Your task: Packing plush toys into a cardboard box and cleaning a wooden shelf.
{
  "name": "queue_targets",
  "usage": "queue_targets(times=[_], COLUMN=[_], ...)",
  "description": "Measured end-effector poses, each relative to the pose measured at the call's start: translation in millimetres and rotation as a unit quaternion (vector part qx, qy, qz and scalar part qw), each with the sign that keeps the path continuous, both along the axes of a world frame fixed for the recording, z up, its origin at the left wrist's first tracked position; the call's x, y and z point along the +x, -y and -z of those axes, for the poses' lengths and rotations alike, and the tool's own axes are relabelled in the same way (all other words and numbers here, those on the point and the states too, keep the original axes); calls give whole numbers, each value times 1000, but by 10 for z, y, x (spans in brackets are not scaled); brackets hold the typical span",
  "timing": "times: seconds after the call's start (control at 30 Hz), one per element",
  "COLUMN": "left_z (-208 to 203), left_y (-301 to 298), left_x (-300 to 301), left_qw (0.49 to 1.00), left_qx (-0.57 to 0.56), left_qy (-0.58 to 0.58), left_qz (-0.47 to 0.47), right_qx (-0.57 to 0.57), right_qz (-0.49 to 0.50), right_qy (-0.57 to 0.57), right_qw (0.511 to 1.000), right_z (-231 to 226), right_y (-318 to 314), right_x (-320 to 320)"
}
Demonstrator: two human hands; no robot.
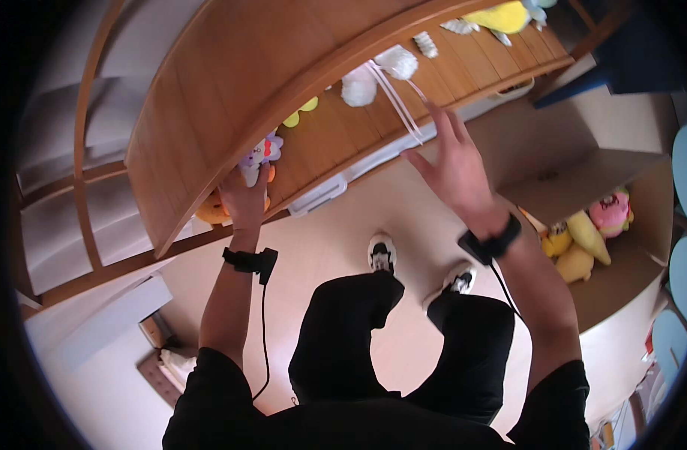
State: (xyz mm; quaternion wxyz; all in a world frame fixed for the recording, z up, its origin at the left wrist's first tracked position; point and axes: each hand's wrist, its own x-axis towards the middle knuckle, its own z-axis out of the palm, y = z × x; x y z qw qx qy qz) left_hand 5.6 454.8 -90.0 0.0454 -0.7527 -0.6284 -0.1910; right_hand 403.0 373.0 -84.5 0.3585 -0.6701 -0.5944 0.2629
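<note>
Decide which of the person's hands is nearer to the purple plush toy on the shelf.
Left. The left hand is right at the lower edge of the purple plush toy in the picture; the right hand is well off to its right.

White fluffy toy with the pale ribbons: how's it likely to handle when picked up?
The white fluffy toy likely squashes easily, given its puffy surface; that plush look also suggests light for its size. Its thin, dangling ribbons would probably trail floppily.

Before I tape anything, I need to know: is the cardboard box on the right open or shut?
Open: a pink plush toy and yellow plush toys show inside the cardboard box from above.
</note>
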Motion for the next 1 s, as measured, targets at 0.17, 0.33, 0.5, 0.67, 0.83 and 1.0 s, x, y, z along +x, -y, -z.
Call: queue_targets(times=[0.17, 0.33, 0.5, 0.67, 0.83, 1.0], left_z=[261, 109, 862, 896, 781, 315], left_y=[-520, -815, -1159, -1077, -665, 431], left_x=[-113, 452, 709, 763, 1514, 1706], left_qw=[962, 985, 957, 882, 671, 764], left_qx=[71, -128, -108, -120, -290, -243], left_qy=[-249, 107, 271, 453, 658, 580], left_qz=[91, -33, -1, -47, 180, 144], right_qx=[109, 42, -9, 19, 163, 104], right_qz=[47, -36, 1, 32, 37, 35], right_qy=[59, 123, 168, 48, -158, -42], right_qw=[991, 991, 986, 998, 973, 993], right_z=[445, 572, 789, 898, 1484, 118], right_y=[-1335, -1875, -1891, -1788, -1472, 373], right_x=[-352, -567, -721, -888, -56, 289])
